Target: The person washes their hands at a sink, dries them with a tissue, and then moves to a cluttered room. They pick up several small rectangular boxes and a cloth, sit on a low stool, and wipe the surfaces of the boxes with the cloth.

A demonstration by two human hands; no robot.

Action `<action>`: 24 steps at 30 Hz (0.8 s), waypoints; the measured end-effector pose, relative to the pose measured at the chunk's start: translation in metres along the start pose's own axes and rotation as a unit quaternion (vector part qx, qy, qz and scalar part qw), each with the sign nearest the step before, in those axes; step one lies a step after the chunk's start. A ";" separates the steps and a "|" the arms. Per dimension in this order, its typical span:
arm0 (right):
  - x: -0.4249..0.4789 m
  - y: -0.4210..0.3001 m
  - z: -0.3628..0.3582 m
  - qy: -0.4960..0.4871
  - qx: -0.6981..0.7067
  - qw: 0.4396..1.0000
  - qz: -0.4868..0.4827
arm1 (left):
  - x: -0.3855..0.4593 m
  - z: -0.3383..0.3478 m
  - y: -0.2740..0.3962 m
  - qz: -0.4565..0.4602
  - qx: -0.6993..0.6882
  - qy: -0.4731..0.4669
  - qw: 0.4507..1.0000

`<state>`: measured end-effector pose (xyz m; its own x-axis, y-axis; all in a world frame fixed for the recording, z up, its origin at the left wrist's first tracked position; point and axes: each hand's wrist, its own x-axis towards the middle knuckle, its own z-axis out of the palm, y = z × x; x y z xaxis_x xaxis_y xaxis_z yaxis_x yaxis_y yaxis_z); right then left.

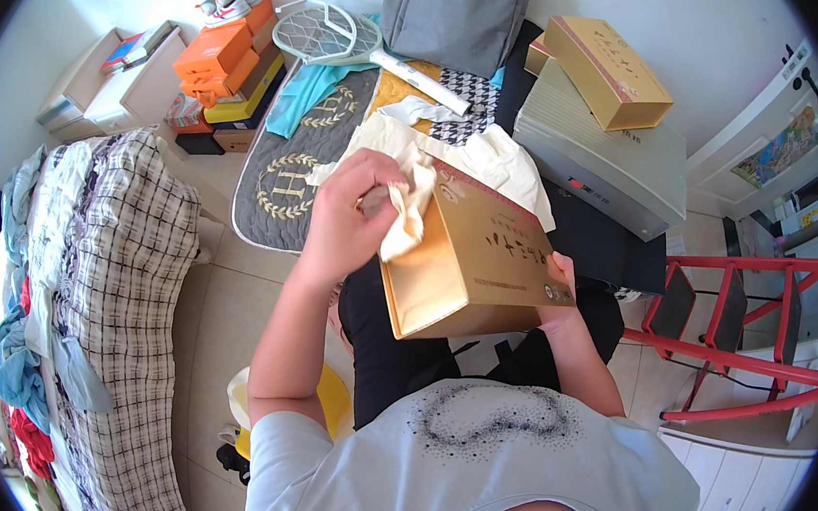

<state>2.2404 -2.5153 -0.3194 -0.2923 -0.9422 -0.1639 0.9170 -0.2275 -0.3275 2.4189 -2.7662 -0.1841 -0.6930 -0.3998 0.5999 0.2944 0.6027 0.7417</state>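
Observation:
My left hand (358,212) grips a crumpled cream cloth (412,208) against the upper left corner of a gold cardboard gift box (499,247). The box is tilted above my lap, and its broad face bears dark writing under a reddish patterned band. At the box's lower right end, my right hand (560,290) holds it, with most of the fingers hidden by the box. Beyond the box lies a spread cream fabric (507,163) on a grey quilted cover (260,225) with gold emblems.
A white electric mosquito swatter (419,79) and a grey backpack (457,14) lie farther back. At right, another gold box (608,70) rests on a large grey-green box (596,144), near a red step ladder (736,329). Orange shoeboxes (216,50) are stacked beyond the checked bedding (125,302).

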 end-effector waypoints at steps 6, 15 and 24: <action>-0.016 -0.010 0.002 0.101 -0.116 0.987 -0.051 | 0.004 0.010 -0.033 -0.112 0.080 0.037 0.990; 0.003 -0.028 0.152 0.010 -0.701 0.636 -0.324 | -0.015 -0.095 -0.102 -0.180 0.127 0.333 0.917; 0.071 0.009 0.179 -0.035 -0.799 0.535 -0.273 | 0.021 0.019 0.038 0.146 0.293 0.026 0.945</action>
<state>2.2765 -2.6279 -0.1673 -0.3370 -0.8617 0.3792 -0.7180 -0.0252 -0.6955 2.4029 -2.7389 -0.1488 -0.6011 -0.1814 0.7783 0.0436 0.9650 0.2586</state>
